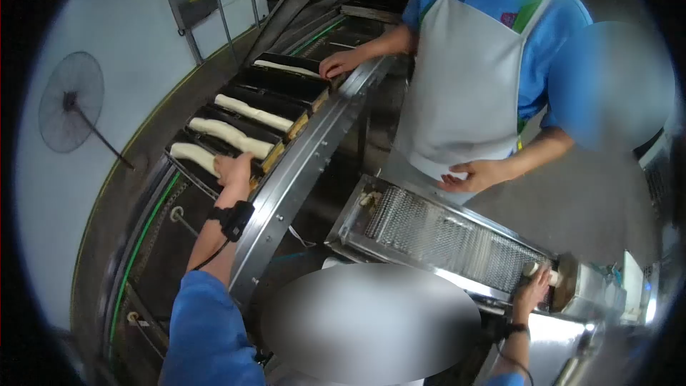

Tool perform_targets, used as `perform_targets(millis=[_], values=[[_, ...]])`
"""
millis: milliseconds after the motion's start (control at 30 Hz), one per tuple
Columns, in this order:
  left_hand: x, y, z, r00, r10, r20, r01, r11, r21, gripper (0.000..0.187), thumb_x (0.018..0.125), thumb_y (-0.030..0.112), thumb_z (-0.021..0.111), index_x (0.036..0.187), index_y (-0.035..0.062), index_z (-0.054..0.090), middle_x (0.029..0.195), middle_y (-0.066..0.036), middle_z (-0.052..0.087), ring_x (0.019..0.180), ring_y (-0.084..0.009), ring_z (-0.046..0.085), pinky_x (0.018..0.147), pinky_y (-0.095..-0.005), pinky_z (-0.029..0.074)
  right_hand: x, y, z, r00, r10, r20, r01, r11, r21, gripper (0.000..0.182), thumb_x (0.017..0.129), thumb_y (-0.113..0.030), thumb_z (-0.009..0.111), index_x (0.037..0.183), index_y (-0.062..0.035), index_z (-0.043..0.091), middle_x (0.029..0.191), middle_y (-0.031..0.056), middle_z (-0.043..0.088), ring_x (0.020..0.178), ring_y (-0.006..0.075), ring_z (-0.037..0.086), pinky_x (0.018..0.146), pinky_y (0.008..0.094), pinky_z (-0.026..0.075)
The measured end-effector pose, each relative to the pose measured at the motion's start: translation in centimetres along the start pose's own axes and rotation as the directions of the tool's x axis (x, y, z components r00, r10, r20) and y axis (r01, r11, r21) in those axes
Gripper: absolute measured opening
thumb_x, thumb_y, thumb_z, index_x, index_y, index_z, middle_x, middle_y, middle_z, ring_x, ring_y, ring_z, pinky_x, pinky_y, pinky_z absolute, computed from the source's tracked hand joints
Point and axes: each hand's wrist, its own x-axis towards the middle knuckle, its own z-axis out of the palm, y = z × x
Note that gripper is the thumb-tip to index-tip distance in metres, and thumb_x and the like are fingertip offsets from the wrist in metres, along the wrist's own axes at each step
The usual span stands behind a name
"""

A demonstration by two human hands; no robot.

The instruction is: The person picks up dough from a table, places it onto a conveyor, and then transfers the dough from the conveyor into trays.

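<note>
1. My left hand (232, 169) lies fingers-down on the nearest dough strip (191, 154), flat against it in the closest baking tin (187, 169).
2. Beyond that hand, more tins (280, 87) with dough sit in a row along the conveyor rail (314, 143).
3. My right hand (532, 289) curls around a dough piece (534, 269) at the end of the mesh belt (443, 232).
4. Across from me, a co-worker's hand (339, 63) rests on the farthest tin; their other hand (471, 175) hangs against their apron (464, 78).
</note>
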Motion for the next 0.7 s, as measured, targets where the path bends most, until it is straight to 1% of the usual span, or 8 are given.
perform_targets(millis=[133,233,367,433,500,567,633,700], values=[[-3.6,3.5,-1.9,0.990,-0.042,-0.132,0.019,0.985,-0.171,0.099,0.070,0.028,0.079,0.144,-0.0064,0.024,0.145,-0.028,0.033,0.133,-0.0375,0.038,0.110,-0.0478,0.032,0.0,-4.9,-3.5,0.988,-0.113,0.104,0.111,0.994,0.019,0.070,0.077,0.013,0.050,0.142,-0.0103,0.040,0.158,0.0073,0.021,0.147,0.0265,0.012,0.118,0.0525,0.013],[-2.6,2.4,-2.4,0.985,-0.154,-0.073,0.107,0.894,-0.435,0.090,0.070,0.018,0.080,0.141,-0.0063,0.030,0.136,-0.029,0.044,0.121,-0.0389,0.050,0.102,-0.0430,0.043,1.2,-4.0,-0.2,0.972,-0.182,0.148,0.201,0.971,-0.127,0.055,0.079,0.005,0.056,0.132,-0.0069,0.049,0.145,0.0098,0.043,0.139,0.0270,0.031,0.115,0.0520,0.021],[-2.8,2.2,-4.0,0.972,-0.225,-0.062,0.132,0.750,-0.648,0.071,0.076,0.006,0.072,0.136,-0.0068,0.038,0.131,-0.025,0.051,0.112,-0.0356,0.056,0.093,-0.0412,0.048,0.4,-7.6,-6.3,0.919,-0.271,0.285,0.310,0.945,-0.101,0.044,0.078,-0.006,0.064,0.121,-0.0094,0.055,0.125,0.0090,0.057,0.125,0.0264,0.047,0.109,0.0500,0.031],[-2.6,0.8,-5.3,0.984,-0.170,0.061,0.151,0.590,-0.793,0.073,0.076,0.005,0.071,0.140,-0.0032,0.036,0.135,-0.022,0.048,0.113,-0.0351,0.054,0.093,-0.0427,0.048,0.0,-7.2,-7.6,0.849,-0.509,0.140,0.519,0.854,-0.042,0.035,0.069,0.004,0.059,0.102,-0.0073,0.057,0.101,0.0091,0.060,0.104,0.0308,0.054,0.088,0.0488,0.041],[-5.3,3.6,-8.2,0.959,-0.268,0.094,0.255,0.666,-0.701,0.075,0.076,0.002,0.068,0.143,0.0006,0.034,0.139,-0.020,0.044,0.117,-0.0332,0.051,0.092,-0.0437,0.048,0.3,-6.1,-7.6,0.860,-0.495,0.123,0.507,0.855,-0.109,0.027,0.067,-0.001,0.063,0.093,-0.0079,0.061,0.102,0.0101,0.060,0.105,0.0306,0.054,0.084,0.0492,0.042],[-4.5,3.4,-7.6,0.953,-0.288,0.097,0.273,0.669,-0.692,0.081,0.076,0.000,0.067,0.147,0.0025,0.028,0.142,-0.020,0.040,0.122,-0.0322,0.046,0.095,-0.0436,0.045,0.9,-6.8,-8.4,0.919,-0.320,0.230,0.359,0.920,-0.155,0.024,0.065,-0.007,0.069,0.088,-0.0075,0.064,0.101,0.0109,0.060,0.106,0.0304,0.053,0.085,0.0488,0.043],[-3.3,2.6,-6.9,0.967,-0.243,0.076,0.219,0.638,-0.739,0.087,0.074,-0.001,0.067,0.149,0.0036,0.024,0.142,-0.021,0.039,0.124,-0.0321,0.044,0.100,-0.0424,0.041,1.8,-8.5,-9.6,0.915,-0.308,0.262,0.347,0.930,-0.118,0.023,0.063,-0.010,0.073,0.085,-0.0053,0.066,0.098,0.0141,0.063,0.100,0.0337,0.058,0.081,0.0489,0.047],[-4.0,4.7,-7.6,0.957,-0.280,0.076,0.258,0.701,-0.665,0.090,0.073,-0.002,0.067,0.151,0.0062,0.021,0.144,-0.022,0.037,0.129,-0.0321,0.040,0.107,-0.0403,0.033,5.1,-10.7,-9.9,0.857,-0.112,0.502,0.055,0.990,0.127,0.015,0.072,-0.007,0.070,0.086,-0.0029,0.068,0.099,0.0162,0.066,0.089,0.0283,0.065,0.077,0.0465,0.052]])
